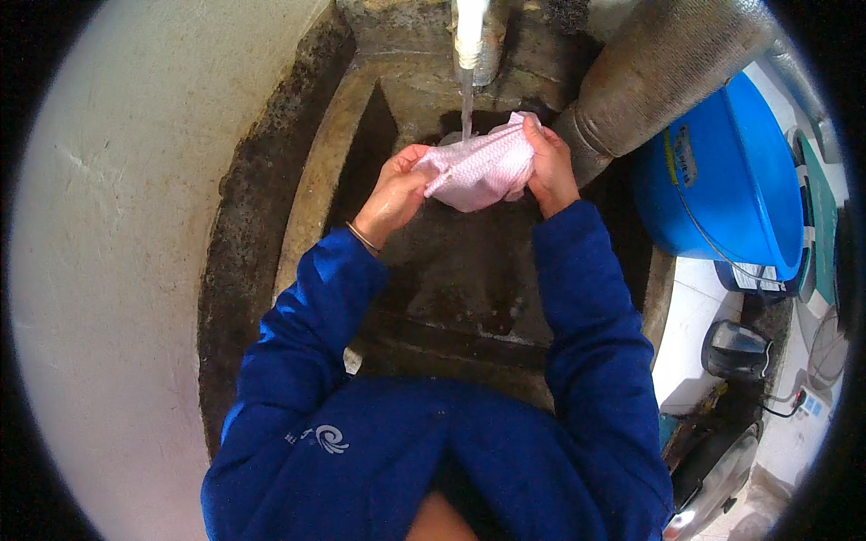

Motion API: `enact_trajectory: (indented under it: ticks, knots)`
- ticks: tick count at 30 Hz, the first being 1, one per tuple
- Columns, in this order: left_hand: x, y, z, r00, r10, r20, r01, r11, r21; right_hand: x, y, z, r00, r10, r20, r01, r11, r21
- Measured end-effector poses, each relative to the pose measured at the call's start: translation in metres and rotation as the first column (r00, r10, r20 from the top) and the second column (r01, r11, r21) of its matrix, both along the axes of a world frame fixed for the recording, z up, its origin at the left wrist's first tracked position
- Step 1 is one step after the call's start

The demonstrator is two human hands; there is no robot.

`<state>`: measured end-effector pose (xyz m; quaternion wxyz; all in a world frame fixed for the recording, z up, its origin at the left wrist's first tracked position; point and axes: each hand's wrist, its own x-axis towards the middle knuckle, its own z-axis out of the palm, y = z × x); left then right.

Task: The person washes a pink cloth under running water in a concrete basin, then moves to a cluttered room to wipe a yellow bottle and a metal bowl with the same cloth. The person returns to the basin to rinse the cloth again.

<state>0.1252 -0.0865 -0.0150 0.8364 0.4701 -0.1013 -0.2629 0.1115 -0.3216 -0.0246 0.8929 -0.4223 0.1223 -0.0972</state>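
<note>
A pink-and-white patterned cloth (pixel 480 169) is stretched between my two hands over a dark concrete sink (pixel 467 264). My left hand (pixel 399 189) pinches its left end, with a thin bracelet on the wrist. At the upper right corner, my right hand (pixel 551 166) grips the cloth between thumb and fingers. From a white tap spout (pixel 469 34), a stream of water (pixel 467 101) runs down onto or just behind the cloth's upper edge. Wet patches show on the sink floor beneath.
A thick foil-wrapped pipe (pixel 649 81) slants across the upper right. Beside it stands a blue plastic bucket (pixel 717 176) with a wire handle. Lower right are a kettle (pixel 736 350), a power socket strip (pixel 810 404) and a pan lid (pixel 720 480). A pale wall (pixel 128 237) rises at left.
</note>
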Motion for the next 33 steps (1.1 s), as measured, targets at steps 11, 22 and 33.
enact_trajectory:
  ticks: [11,22,33]
  knots:
    - [0.007,0.003,-0.036,0.995,0.100,0.000,-0.099,0.985,0.140,-0.001,0.003,-0.008,0.999,0.001,-0.046,-0.006,0.994,-0.110]
    - [-0.018,-0.022,-0.081,0.849,-0.027,-0.528,-0.028,0.995,-0.096,-0.034,0.091,0.002,0.976,0.213,-0.047,-0.217,0.972,-0.094]
    - [-0.022,-0.036,-0.077,0.924,0.076,-0.374,-0.177,0.954,-0.243,0.009,0.067,-0.083,0.990,-0.140,-0.036,0.111,0.894,-0.434]
